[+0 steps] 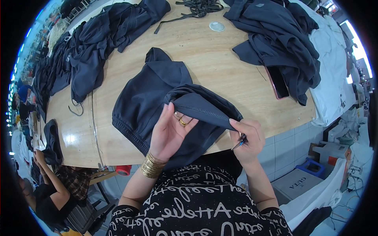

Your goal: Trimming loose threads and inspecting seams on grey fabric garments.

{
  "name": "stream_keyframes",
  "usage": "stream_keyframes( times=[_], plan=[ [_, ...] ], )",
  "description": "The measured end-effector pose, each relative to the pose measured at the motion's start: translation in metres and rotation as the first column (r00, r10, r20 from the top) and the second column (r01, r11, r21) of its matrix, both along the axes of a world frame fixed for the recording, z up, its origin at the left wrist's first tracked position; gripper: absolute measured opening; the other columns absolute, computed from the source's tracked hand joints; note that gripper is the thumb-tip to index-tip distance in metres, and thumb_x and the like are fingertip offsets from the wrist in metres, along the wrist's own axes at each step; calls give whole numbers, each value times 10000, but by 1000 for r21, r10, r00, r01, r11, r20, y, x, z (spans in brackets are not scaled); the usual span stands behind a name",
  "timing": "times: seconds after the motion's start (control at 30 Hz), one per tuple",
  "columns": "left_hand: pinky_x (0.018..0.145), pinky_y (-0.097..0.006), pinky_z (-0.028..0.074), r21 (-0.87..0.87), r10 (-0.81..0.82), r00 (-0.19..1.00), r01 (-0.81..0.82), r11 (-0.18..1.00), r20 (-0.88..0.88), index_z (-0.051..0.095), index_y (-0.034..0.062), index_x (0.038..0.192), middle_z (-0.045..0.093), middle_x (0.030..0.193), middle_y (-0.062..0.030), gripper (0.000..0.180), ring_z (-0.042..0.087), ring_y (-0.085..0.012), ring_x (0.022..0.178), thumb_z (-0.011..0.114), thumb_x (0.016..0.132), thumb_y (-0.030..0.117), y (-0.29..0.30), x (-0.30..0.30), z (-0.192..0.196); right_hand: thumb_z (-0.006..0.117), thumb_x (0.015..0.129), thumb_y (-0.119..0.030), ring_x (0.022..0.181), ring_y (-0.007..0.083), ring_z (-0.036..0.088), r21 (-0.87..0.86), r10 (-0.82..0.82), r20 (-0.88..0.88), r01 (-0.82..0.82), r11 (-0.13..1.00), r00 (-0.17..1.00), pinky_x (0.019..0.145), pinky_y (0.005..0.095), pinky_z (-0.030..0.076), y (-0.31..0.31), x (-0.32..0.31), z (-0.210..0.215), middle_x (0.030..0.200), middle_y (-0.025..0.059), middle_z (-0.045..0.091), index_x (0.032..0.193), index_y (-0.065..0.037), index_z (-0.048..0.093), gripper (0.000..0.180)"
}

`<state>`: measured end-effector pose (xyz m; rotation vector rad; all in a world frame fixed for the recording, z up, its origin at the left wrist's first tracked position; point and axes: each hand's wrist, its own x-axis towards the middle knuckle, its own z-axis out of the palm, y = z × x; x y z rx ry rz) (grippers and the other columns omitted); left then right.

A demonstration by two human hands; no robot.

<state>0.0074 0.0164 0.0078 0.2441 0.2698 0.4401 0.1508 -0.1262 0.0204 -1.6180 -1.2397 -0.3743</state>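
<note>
A dark navy pair of pants with a gathered elastic waistband lies on the table in front of me, its near part hanging at the table edge. One hem opening is lifted and stretched between my hands, with a line of zigzag stitching along it. My left hand, with gold rings and bangles, grips the hem's left end between thumb and fingers. At the other end, my right hand pinches the hem. A small dark pointed tool, perhaps thread snips, is tucked in that hand, mostly hidden by the fingers.
Dark garments are heaped at the far left and far right. A phone lies by the right heap, beside white cloth. Dark cords and a round clear disc lie far back. Another person sits at left.
</note>
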Motion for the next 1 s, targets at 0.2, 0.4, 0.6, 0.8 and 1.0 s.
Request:
stream_keyframes(
  times=[0.2, 0.4, 0.6, 0.8, 1.0],
  plan=[
    [987, -386, 385, -218, -226, 970, 240, 946, 88, 575, 33, 1061, 588, 1129, -82, 303, 521, -207, 1103, 422, 954, 272, -25, 15, -15, 670, 547, 79, 527, 164, 528, -1, 23, 43, -23, 1000, 999, 453, 251, 412, -4, 0, 5, 705, 42, 553, 861, -67, 657, 347],
    [833, -333, 504, 422, -190, 960, 262, 868, -207, 614, -3, 997, 645, 976, -114, 183, 617, -159, 895, 526, 906, 130, 2, 26, -9, 673, 535, 80, 589, 179, 553, -47, -8, 53, 11, 999, 999, 471, 257, 426, -20, 3, 3, 756, 52, 561, 868, -70, 660, 366],
    [755, -223, 484, 714, -98, 954, 278, 642, -283, 627, -26, 948, 661, 914, -76, 138, 610, -106, 852, 599, 854, 71, 7, 27, -6, 610, 525, 112, 613, 186, 564, -235, -27, -63, 12, 972, 998, 485, 258, 438, -34, 13, 2, 789, 57, 558, 867, -69, 655, 389],
    [758, -213, 465, 710, 72, 962, 141, 690, -262, 622, -23, 955, 653, 889, -45, 148, 580, -70, 828, 638, 813, 17, -6, 31, -9, 554, 538, 133, 663, 151, 572, -420, 76, -401, -256, 871, 913, 561, 240, 441, -38, 19, 11, 802, 58, 539, 895, -49, 641, 410],
    [736, -206, 456, 759, 64, 961, 170, 628, -269, 619, -15, 971, 650, 902, -43, 165, 572, -62, 812, 643, 812, 20, -8, 31, -8, 652, 701, 19, 673, 118, 571, -418, -22, -552, -254, 872, 834, 584, 249, 449, -28, 16, 29, 812, 62, 568, 958, -40, 630, 264]
  ],
)
